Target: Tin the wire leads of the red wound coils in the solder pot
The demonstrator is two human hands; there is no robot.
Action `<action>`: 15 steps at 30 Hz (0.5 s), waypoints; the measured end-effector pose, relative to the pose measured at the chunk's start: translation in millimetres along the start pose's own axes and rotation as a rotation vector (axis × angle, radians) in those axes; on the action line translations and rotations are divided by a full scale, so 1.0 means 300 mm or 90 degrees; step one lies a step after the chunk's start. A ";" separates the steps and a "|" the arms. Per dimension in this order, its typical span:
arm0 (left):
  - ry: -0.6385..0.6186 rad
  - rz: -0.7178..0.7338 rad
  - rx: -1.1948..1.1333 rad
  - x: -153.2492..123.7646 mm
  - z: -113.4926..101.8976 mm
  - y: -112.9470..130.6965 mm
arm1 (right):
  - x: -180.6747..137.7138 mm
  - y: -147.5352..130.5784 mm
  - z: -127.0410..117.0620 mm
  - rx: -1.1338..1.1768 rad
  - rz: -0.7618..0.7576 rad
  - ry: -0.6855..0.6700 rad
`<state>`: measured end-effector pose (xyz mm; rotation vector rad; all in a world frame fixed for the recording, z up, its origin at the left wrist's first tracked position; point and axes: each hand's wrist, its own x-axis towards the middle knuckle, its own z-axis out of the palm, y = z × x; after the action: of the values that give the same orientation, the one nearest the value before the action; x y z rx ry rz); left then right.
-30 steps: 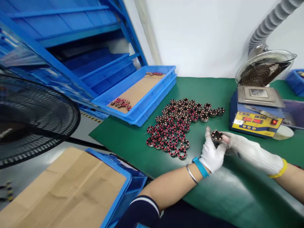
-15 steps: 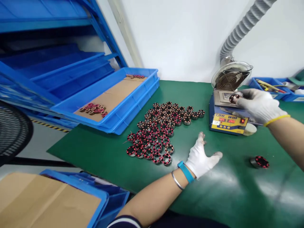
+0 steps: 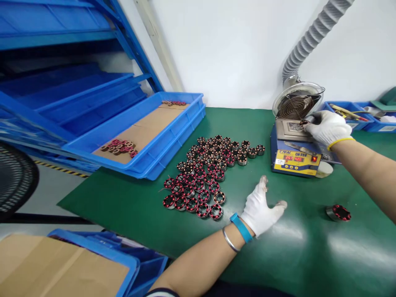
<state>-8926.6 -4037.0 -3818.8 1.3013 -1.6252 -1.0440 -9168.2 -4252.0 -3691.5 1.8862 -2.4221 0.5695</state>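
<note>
Both hands wear white gloves. My left hand [image 3: 260, 209] rests open on the green mat [image 3: 139, 202], fingers spread, just right of a cluster of wound copper stator coils [image 3: 208, 173]. My right hand [image 3: 327, 128] is closed on a small stator coil [image 3: 303, 123], holding it down over the metal top of the blue and yellow solder pot [image 3: 293, 150]. One single stator coil [image 3: 338, 213] lies alone on the mat at the right.
A blue tray [image 3: 154, 136] lined with cardboard holds more coils at the left. A fume fan with a grey hose [image 3: 298, 101] stands behind the solder pot. Blue bins [image 3: 355, 113] with tools sit at the far right. A cardboard-covered blue crate [image 3: 62, 268] sits below the table edge.
My right hand carried the coil from the left hand to the solder pot and lowered it onto the top. The left hand opened and stayed on the mat.
</note>
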 end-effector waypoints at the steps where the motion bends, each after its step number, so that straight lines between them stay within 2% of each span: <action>1: -0.001 0.001 0.002 0.000 0.000 -0.002 | 0.001 0.001 0.001 -0.001 0.000 0.002; 9: -0.013 -0.005 0.012 0.000 -0.008 0.003 | 0.005 0.002 -0.004 0.017 0.003 0.017; 15: -0.018 -0.013 0.023 -0.001 -0.012 0.010 | -0.036 -0.003 -0.077 0.101 0.064 0.056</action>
<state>-8924.3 -4036.6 -3814.8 1.3341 -1.6616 -1.0539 -9169.4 -4235.2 -3672.2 1.7570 -2.4929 0.8546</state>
